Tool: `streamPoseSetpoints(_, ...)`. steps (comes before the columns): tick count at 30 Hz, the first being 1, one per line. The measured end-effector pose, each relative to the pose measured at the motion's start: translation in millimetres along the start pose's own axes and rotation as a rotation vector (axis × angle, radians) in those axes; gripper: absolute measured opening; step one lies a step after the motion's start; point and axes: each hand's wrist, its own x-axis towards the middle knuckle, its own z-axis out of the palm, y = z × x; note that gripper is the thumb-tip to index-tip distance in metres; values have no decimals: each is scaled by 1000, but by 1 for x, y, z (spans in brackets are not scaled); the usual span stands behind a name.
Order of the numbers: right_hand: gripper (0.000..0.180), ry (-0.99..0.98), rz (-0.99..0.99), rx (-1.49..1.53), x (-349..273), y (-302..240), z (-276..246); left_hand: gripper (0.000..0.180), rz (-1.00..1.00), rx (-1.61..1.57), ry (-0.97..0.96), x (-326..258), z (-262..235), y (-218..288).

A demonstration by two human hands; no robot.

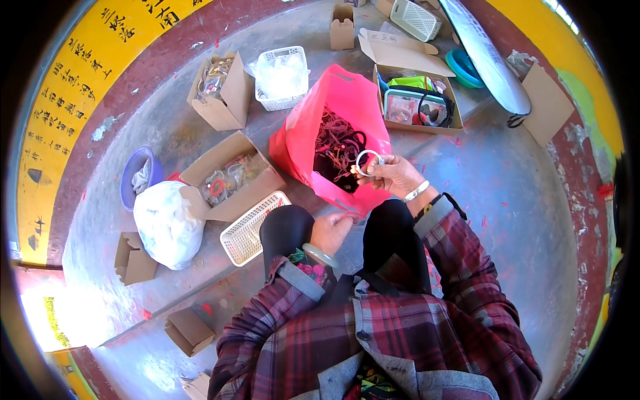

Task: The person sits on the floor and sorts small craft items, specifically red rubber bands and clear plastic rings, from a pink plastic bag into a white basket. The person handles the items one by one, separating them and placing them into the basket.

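Note:
A large bright pink plastic bag (363, 100) stands gaping in front of my knees. Inside it lies a tangle of dark red and black cords (337, 137). My right hand (395, 176), with a white bracelet at the wrist, pinches a pale ring (361, 160) over the right side of the bag's mouth. Some small orange-yellow bits show by those fingertips, too small to name. My left hand (331, 233), wearing a pale bangle, is closed on the near rim of the bag; its fingertips are partly hidden.
Left of the bag are a cream basket (230, 235), a cardboard box (257, 189) of small packets, a stuffed white bag (170, 227) and a purple basin (155, 160). Beyond stand another box (233, 100), a white basket (283, 104) and an open carton (427, 129).

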Motion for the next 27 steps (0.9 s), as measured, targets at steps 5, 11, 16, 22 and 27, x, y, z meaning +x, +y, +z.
streamPoseSetpoints(5, 8, 121, -120, -401, -53, -1, 38, 24, -225, -192, -12, 2, -1, -6)
streamPoseSetpoints(11, 4, 306, -206, -629, -85, 31, 56, 24, -365, -228, -9, -13, 7, 6)
streamPoseSetpoints(16, 8, 374, -627, -1220, -93, 46, 75, 25, -340, -167, -27, -20, 16, 10)
streamPoseSetpoints(22, 7, 325, -644, -1246, -95, 53, 85, 28, -208, -6, -35, -21, 19, -5)
streamPoseSetpoints(27, 9, 316, -542, -1530, -98, 50, 78, 28, -136, 60, -76, -23, 19, -6)
